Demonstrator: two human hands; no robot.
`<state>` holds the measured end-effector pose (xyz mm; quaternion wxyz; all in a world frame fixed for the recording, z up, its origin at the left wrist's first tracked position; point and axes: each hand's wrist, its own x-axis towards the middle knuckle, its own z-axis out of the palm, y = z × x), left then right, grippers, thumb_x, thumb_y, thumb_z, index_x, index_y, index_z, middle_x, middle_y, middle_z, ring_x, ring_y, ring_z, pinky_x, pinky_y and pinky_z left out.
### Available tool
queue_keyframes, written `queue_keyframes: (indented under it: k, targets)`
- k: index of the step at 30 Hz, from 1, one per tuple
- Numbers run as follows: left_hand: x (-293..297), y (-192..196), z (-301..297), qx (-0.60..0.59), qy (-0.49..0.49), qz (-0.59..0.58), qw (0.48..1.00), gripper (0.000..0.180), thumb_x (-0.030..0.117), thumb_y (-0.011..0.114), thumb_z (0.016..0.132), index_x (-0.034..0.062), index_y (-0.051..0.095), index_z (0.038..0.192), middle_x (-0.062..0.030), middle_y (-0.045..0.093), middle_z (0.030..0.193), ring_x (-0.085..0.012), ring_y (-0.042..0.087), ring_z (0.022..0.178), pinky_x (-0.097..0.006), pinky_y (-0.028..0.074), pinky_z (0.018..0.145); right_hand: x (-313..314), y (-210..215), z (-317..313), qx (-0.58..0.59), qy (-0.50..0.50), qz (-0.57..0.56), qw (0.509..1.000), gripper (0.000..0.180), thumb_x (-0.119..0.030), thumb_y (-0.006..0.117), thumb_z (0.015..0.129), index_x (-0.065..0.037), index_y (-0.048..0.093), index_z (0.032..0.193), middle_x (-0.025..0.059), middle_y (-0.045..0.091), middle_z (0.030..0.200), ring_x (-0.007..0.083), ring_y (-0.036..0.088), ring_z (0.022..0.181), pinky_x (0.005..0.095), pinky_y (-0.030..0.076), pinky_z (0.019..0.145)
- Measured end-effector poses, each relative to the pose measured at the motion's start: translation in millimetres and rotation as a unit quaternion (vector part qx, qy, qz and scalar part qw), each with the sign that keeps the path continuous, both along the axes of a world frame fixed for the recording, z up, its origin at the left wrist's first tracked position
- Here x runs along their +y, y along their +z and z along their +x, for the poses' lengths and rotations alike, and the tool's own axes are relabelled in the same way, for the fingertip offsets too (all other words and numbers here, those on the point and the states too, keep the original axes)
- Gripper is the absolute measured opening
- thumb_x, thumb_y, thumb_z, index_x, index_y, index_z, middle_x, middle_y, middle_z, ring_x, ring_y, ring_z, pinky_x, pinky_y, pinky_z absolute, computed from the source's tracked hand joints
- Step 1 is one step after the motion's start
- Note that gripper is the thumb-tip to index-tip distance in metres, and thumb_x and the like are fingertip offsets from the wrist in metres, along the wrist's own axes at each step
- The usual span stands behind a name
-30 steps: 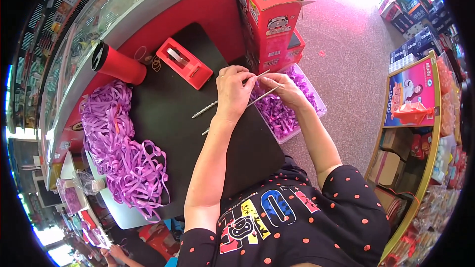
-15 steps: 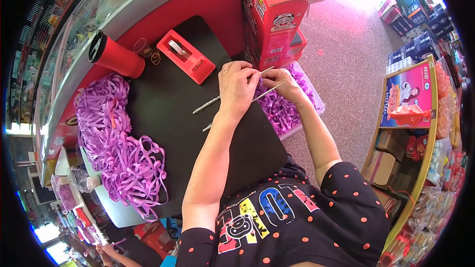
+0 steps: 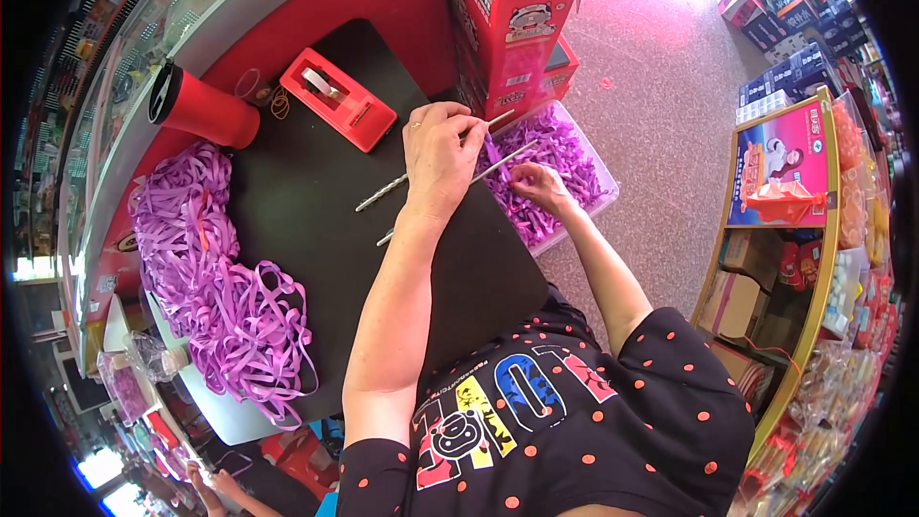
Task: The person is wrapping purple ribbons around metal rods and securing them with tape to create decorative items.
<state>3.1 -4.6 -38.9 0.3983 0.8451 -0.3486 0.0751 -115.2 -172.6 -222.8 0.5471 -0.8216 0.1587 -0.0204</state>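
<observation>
My left hand (image 3: 438, 155) is shut on two thin silver rods (image 3: 383, 196) that slant across the black tabletop (image 3: 316, 220), with a purple ribbon piece pinched at their upper end. My right hand (image 3: 538, 184) reaches down into a clear bin (image 3: 598, 206) full of short purple ribbon pieces (image 3: 555, 148), fingers closed among them. The bin sits at the table's right edge.
A big heap of purple ribbon loops (image 3: 215, 278) lies on the table's left side. A red tape dispenser (image 3: 337, 99) and a red cup with black lid (image 3: 196, 107) stand at the far edge. Red cartons (image 3: 517, 10) are stacked beyond. A shelf of goods (image 3: 795, 211) stands to the right.
My right hand has left the rods and dropped down into the bin of ribbon pieces. My left hand still holds the rods in about the same place.
</observation>
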Motion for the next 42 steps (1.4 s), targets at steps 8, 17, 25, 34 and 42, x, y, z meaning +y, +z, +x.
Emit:
queue_keyframes:
  k: [8, 17, 25, 34, 42]
  targets:
    - [-1, 1, 0, -0.005, -0.005, 0.0, 1.0, 0.012, 0.019, 0.068, 0.079, 0.0078, 0.072, 0.079, -0.0018, 0.064, 0.095, -0.0233, 0.054, 0.1, -0.037, 0.04, 0.087, 15, -21, -26, 0.015, -0.048, 0.081, 0.995, 0.021, -0.017, 0.063, 0.08, -0.004, 0.066, 0.095, 0.0057, 0.067, 0.079, 0.0137, 0.065, 0.076, 0.0308, 0.052, 0.067]
    - [-1, 2, 0, 0.006, -0.01, 0.012, 1.0, 0.012, 0.018, 0.068, 0.08, 0.007, 0.072, 0.082, -0.0023, 0.064, 0.097, -0.0237, 0.053, 0.102, -0.036, 0.04, 0.089, 22, -36, -51, 0.019, -0.068, 0.175, 0.982, 0.014, -0.012, 0.059, 0.086, -0.003, 0.063, 0.097, -0.001, 0.063, 0.082, 0.0075, 0.058, 0.072, 0.0239, 0.049, 0.063]
    - [1, 4, -2, 0.017, -0.005, 0.006, 1.0, 0.011, 0.018, 0.069, 0.08, 0.0076, 0.072, 0.079, -0.0009, 0.064, 0.094, -0.0229, 0.053, 0.1, -0.037, 0.039, 0.088, 25, -34, -43, 0.048, -0.116, 0.05, 0.991, 0.022, -0.019, 0.064, 0.079, -0.002, 0.066, 0.093, 0.0062, 0.068, 0.083, 0.0142, 0.064, 0.073, 0.03, 0.052, 0.067]
    - [-1, 7, -2, 0.026, -0.007, 0.027, 0.999, 0.013, 0.018, 0.068, 0.081, 0.0059, 0.072, 0.084, -0.0041, 0.065, 0.099, -0.0247, 0.054, 0.102, -0.036, 0.04, 0.089, 30, -84, -34, 0.11, -0.203, 0.145, 0.962, 0.017, -0.014, 0.067, 0.079, -0.003, 0.067, 0.092, 0.0027, 0.066, 0.077, 0.0112, 0.061, 0.068, 0.0261, 0.05, 0.063]
    - [-1, 6, -2, 0.031, -0.001, 0.026, 0.999, 0.012, 0.019, 0.069, 0.081, 0.0072, 0.072, 0.081, -0.0031, 0.064, 0.098, -0.0239, 0.053, 0.103, -0.036, 0.039, 0.091, 43, -103, -42, 0.014, -0.173, 0.234, 0.957, 0.006, -0.004, 0.065, 0.082, -0.006, 0.064, 0.088, 0.0005, 0.062, 0.085, 0.0075, 0.055, 0.077, 0.022, 0.045, 0.07]
